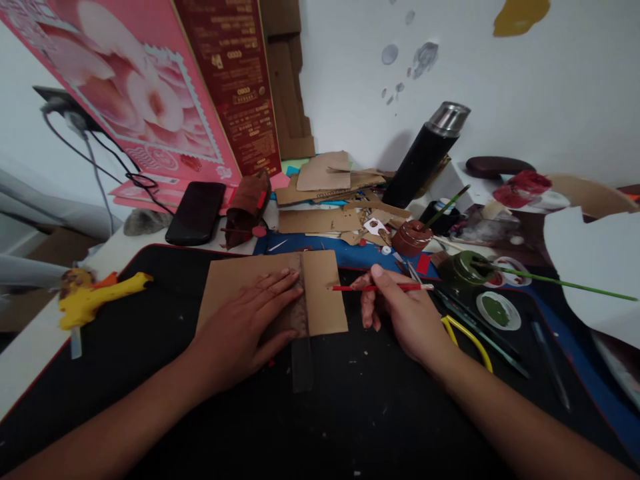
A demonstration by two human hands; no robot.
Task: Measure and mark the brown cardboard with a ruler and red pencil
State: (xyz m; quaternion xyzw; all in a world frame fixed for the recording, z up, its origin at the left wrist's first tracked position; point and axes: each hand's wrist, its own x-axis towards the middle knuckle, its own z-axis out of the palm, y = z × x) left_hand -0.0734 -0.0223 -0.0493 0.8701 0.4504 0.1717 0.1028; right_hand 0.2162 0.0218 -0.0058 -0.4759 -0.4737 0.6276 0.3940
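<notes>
A piece of brown cardboard lies on the black mat. Across it runs a dark, see-through ruler, whose near end sticks out past the cardboard's front edge. My left hand rests flat on the cardboard, its fingertips on the ruler's left side. Between the thumb and fingers of my right hand is a red pencil, held nearly level, its tip pointing left over the cardboard's right part.
A yellow glue gun lies at the left, a black phone behind it. Cardboard scraps, a black flask and paint jars stand or lie at the back. Yellow-handled scissors are beside my right wrist.
</notes>
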